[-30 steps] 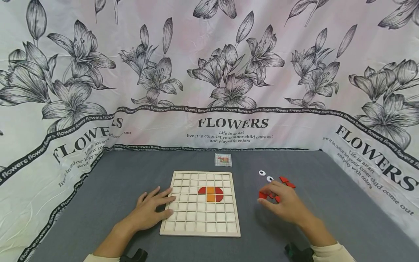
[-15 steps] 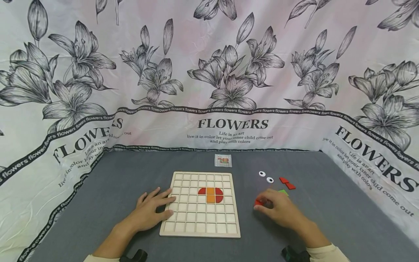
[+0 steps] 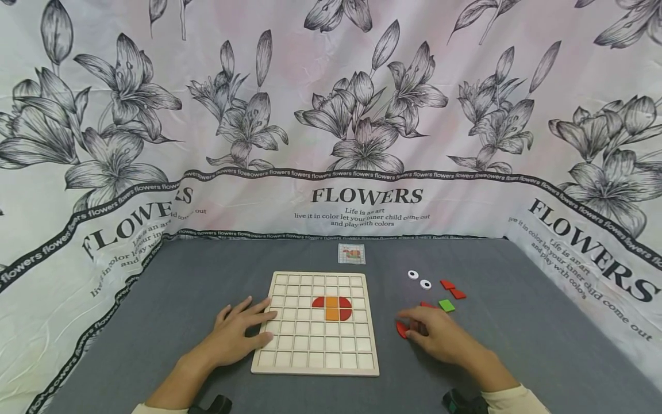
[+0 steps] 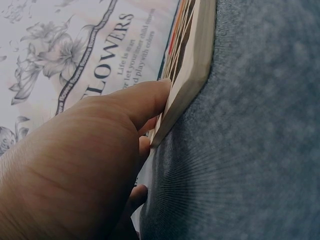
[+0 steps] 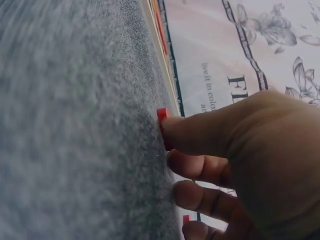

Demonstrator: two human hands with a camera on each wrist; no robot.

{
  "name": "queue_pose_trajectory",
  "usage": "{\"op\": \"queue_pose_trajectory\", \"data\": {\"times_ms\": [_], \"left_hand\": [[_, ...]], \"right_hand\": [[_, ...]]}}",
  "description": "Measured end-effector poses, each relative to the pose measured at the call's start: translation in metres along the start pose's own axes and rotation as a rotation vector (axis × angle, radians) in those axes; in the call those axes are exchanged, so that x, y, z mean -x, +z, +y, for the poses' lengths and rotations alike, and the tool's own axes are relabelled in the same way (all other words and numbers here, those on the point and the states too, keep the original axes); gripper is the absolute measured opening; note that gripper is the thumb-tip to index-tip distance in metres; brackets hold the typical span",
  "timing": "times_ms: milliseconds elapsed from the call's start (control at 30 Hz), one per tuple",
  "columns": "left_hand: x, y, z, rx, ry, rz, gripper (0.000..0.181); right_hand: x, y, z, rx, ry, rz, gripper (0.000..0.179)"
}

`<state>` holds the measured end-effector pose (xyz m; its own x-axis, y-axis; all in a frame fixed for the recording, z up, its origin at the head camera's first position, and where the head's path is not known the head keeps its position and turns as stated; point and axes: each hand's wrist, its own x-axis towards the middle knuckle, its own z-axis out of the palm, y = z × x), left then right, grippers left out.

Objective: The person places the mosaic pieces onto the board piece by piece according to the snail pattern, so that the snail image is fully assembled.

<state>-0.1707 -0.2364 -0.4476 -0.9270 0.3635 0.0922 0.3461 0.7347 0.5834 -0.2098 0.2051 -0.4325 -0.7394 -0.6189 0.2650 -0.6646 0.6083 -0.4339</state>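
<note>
Red pc (image 3: 401,330) pinched at tips of R fingers (image 3: 416,313), R of board (image 3: 315,372), L fingers (image 3: 261,317) spread on its edge

The right grip (image 3: 441,334) has drawn a red piece (image 3: 400,329) nearer the board (image 3: 316,329), uncovering a green square (image 3: 447,306).
</note>
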Motion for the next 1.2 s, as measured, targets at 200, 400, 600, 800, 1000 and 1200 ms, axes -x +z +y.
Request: {"op": "queue_pose_trajectory", "data": {"times_ms": [200,400,600,800,1000,1200], "left_hand": [[0.0,0.0,0.0,0.006,-0.005,0.0,0.053],[0.0,0.0,0.0,-0.001,-0.005,0.01,0.052],[0.0,0.0,0.001,-0.007,-0.002,0.013,0.052],[0.0,-0.001,0.001,-0.007,-0.005,0.011,0.052],[0.0,-0.002,0.002,-0.002,-0.009,0.0,0.052],[0.001,-0.002,0.004,0.011,-0.006,-0.005,0.053]], "right_hand": [[-0.001,-0.002,-0.002,0.009,0.032,-0.077,0.028],[-0.001,-0.001,-0.002,0.022,0.053,-0.065,0.025],[-0.001,0.001,-0.003,0.043,0.039,-0.019,0.021],[-0.002,0.002,-0.005,0.052,0.033,0.011,0.019],[-0.003,0.002,-0.007,0.07,-0.008,0.067,0.02],[-0.008,-0.003,-0.015,0.063,-0.103,0.168,0.023]]}}
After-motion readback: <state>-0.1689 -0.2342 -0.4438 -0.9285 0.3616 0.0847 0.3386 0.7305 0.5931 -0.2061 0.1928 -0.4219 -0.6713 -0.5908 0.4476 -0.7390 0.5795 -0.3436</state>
